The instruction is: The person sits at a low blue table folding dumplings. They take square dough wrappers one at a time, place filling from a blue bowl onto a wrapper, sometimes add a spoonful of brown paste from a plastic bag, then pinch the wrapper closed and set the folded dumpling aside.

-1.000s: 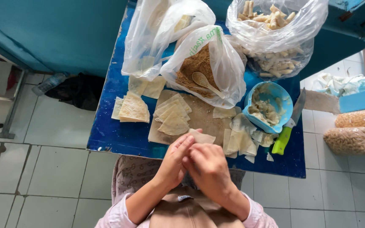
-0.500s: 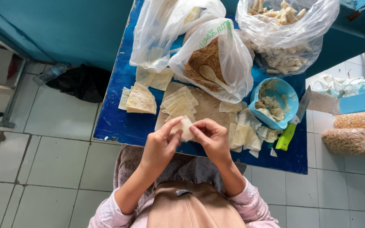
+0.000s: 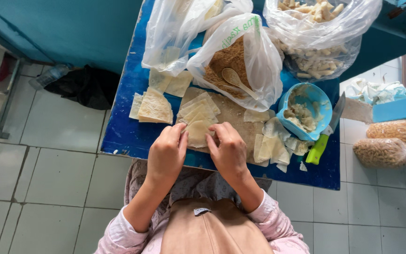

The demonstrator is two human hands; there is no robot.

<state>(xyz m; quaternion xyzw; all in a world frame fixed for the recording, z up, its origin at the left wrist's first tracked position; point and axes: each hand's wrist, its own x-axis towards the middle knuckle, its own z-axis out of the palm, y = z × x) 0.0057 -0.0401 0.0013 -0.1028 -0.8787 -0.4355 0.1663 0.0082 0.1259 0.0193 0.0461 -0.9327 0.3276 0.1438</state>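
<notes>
My left hand (image 3: pixel 166 153) and my right hand (image 3: pixel 230 151) both pinch one pale triangular pastry sheet (image 3: pixel 198 133) between them, over a wooden board (image 3: pixel 233 113) on the blue table (image 3: pixel 128 134). Behind this sheet a small stack of similar sheets (image 3: pixel 198 108) lies fanned on the board. Another pile of sheets (image 3: pixel 153 107) rests on the table to the left of my left hand.
A plastic bag of brown crumbs with a wooden spoon (image 3: pixel 236 81) stands behind the board. A blue bowl of filling (image 3: pixel 301 113), a green-handled knife (image 3: pixel 325 136) and loose sheets (image 3: pixel 273 146) are at the right. A bag of rolled pieces (image 3: pixel 318 37) sits at the back right.
My hands have moved forward from my lap to the board and now hold a flat sheet over it. The view has shifted slightly closer to the table.
</notes>
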